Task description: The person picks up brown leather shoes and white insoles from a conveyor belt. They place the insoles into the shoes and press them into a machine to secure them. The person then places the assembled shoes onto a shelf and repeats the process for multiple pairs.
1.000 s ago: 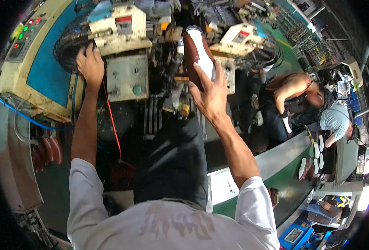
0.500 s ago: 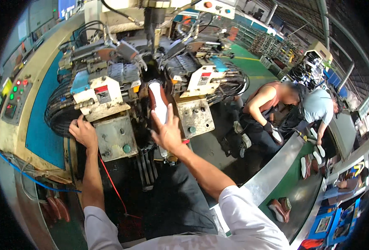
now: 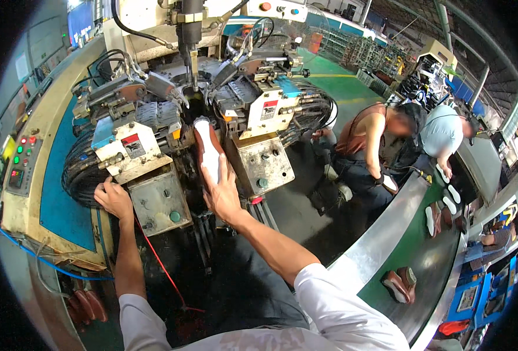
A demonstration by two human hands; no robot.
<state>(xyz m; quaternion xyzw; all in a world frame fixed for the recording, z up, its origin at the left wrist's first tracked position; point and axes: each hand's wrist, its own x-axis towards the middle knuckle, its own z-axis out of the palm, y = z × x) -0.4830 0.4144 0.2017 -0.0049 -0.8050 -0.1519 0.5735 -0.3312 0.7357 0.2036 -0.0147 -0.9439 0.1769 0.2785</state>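
Note:
A brown shoe point(image 3: 206, 140) with a white sole facing up lies lengthwise in the middle of the machine point(image 3: 259, 111), its far end under the central press rod. My right hand point(image 3: 222, 196) is closed around its near end, fingers lying along the sole and side. My left hand point(image 3: 114, 199) is at the left control box point(image 3: 159, 202), beside the bundle of black hoses point(image 3: 79, 175). Its fingers are curled in at the box's upper left edge; what they hold, if anything, is hidden.
At right, a conveyor point(image 3: 387, 257) carries a pair of brown shoes point(image 3: 400, 285) and several white-soled ones. Two co-workers point(image 3: 361, 131) bend over beyond it, handling shoes. A lit button panel point(image 3: 23, 164) is at left. More brown shoes point(image 3: 87, 305) hang low at left.
My right hand has closed in around the shoe's near end, its fingers less spread than before. My left hand stays by the control box. The whole view has shifted slightly.

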